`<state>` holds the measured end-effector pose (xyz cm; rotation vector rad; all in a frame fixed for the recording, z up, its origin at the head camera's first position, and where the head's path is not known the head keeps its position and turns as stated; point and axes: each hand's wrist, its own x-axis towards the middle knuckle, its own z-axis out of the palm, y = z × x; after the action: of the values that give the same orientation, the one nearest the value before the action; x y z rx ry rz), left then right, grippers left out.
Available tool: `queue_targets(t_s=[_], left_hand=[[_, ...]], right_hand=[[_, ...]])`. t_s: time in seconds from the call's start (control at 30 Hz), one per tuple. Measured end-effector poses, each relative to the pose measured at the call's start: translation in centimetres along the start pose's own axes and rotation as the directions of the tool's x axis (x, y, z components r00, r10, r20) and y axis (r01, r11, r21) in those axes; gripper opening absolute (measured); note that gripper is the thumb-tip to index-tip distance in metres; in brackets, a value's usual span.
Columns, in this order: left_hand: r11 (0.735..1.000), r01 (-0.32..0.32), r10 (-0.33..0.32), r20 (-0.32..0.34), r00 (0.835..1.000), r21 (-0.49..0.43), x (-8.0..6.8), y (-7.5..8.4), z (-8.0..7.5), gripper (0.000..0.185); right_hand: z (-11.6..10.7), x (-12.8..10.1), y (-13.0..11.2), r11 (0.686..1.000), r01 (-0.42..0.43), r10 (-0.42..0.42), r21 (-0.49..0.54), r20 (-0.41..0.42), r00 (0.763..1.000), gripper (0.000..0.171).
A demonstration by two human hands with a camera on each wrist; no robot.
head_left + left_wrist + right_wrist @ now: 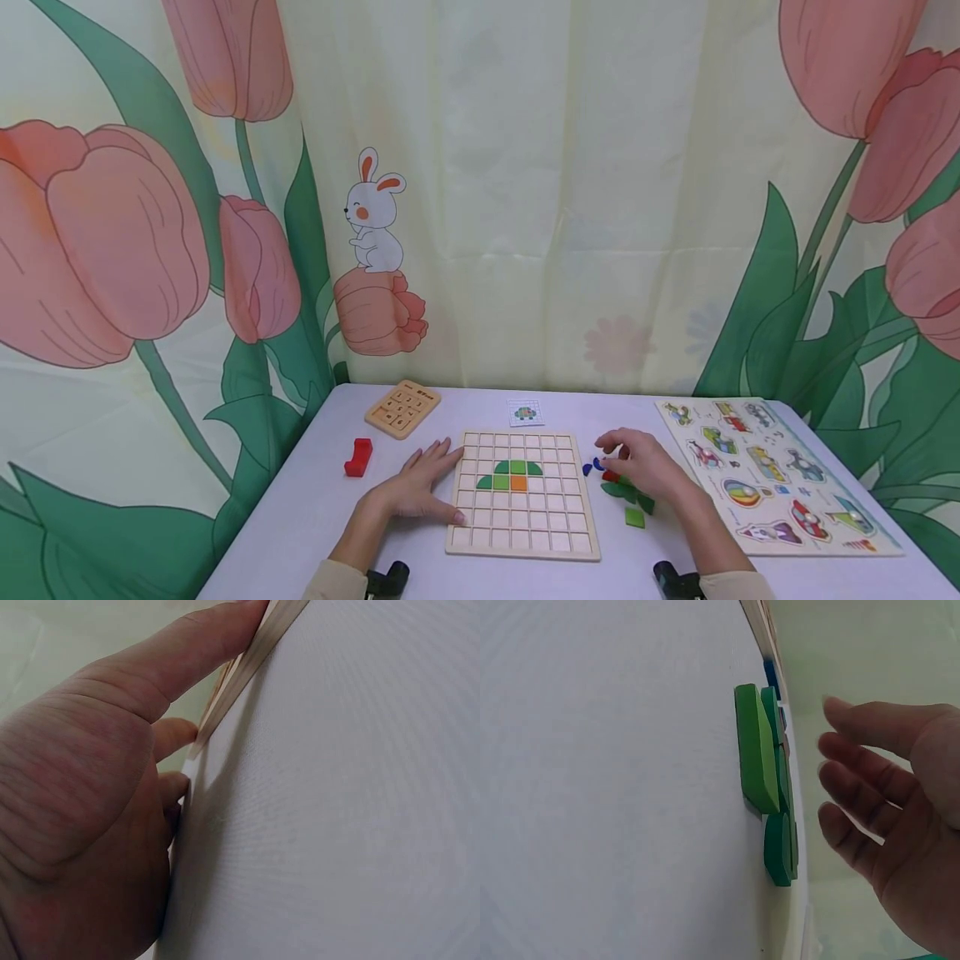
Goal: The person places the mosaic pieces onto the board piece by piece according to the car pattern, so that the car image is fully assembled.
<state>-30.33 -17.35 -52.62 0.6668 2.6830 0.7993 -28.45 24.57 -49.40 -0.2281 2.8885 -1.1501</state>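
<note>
A wooden grid board (522, 556) lies at the middle of the table. On it, green pieces (501, 482) and an orange square (518, 483) form a small dome shape. My left hand (417, 487) is at the board's left side, fingers spread, its thumb touching the wooden edge. Over loose pieces right of the board hovers my right hand (647, 463), fingers loosely bent with nothing between them in the right wrist view. Below it are dark green pieces (778, 851), a light green square (634, 518), blue pieces (587, 470) and a red piece (611, 476), partly covered.
A small picture card (525, 412) with a gridded turtle-like figure lies behind the board. At back left are a wooden number board (402, 409) and a red block (358, 457). A large picture puzzle board (780, 475) covers the table's right side.
</note>
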Motion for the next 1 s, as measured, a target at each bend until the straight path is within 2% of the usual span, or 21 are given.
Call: queue_targets(t_s=[0.27, 1.0], left_hand=[[1.0, -0.003, 0.003, 0.002, 1.0, -0.002, -0.02, 0.06, -0.07, 0.115], [1.0, 0.0, 0.0, -0.002, 1.0, 0.003, -0.03, 0.07, 0.05, 0.115]], right_hand=[[-0.28, -0.31, 0.2, 0.999, -0.031, 0.035, -0.042, 0.086, 0.996, 0.016], [-0.33, -0.33, 0.44, 0.997, -0.029, 0.035, -0.066, 0.097, 0.995, 0.016]])
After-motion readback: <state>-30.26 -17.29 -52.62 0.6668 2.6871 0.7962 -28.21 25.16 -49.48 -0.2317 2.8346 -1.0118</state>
